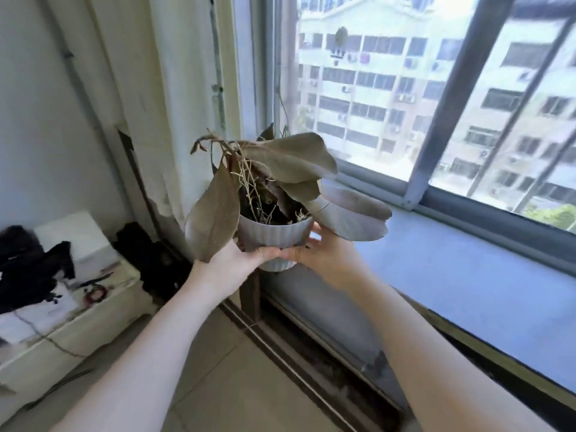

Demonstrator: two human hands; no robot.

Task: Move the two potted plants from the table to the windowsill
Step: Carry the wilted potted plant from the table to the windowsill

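Hands meet under a ribbed white pot (274, 235) at the centre of the frame: we cup it with our left hand (232, 265) and right hand (324, 257), fingers wrapped around the lower wall and thumbs nearly touching in front. The potted plant hangs in the air just off the near left end of the grey windowsill (467, 275), not yet over it. Its long drooping brown leaves (290, 160) spread wide past the rim. We judge the risk lies there: a leaf could catch on the sill edge or fold under the base as we lower, leaving the pot tilted and liable to tip. No second plant is in view.
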